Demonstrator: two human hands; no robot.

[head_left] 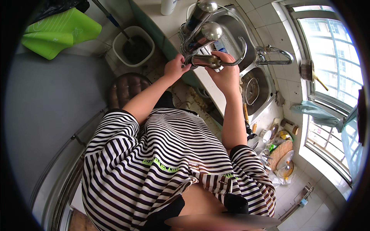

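At upper centre, the right hand curls its fingers around a metal cylinder; the left hand half-closes its fingers at its end, grip unclear. A slack hold could let it slip.

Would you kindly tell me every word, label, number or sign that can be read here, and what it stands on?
Striped shirt: bright green lettering, partly lost in folds; I won't copy its wording.
Green sheet: pale markings, too faint to read.
Blue-and-white item in the sink: any print too small to read.
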